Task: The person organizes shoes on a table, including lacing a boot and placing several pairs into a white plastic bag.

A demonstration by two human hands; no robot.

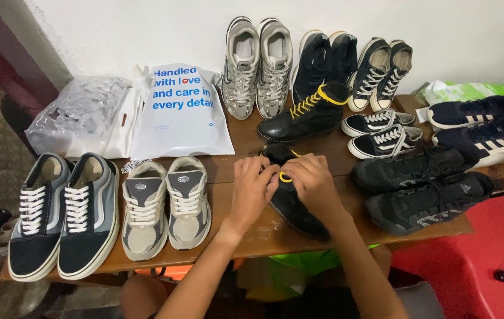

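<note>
Both hands work on a black boot (290, 204) that lies on its side on the wooden table (237, 230), near the front edge. The left hand (252, 192) rests on the boot's upper, fingers curled and pinching the yellow lace (285, 176). The right hand (313, 183) covers the boot's top, fingers bent around the same lace; the two hands touch at the fingertips.

Just behind the boot stands its mate (308, 115), upright, with yellow lacing. Left of the boot sit beige sneakers (166, 207), and farther left grey-and-black sneakers (63, 215). Right of the boot lie black mesh trainers (423, 189). Behind the boot to the left lies a white bag (181, 112), with silver sneakers (258, 68) beside it.
</note>
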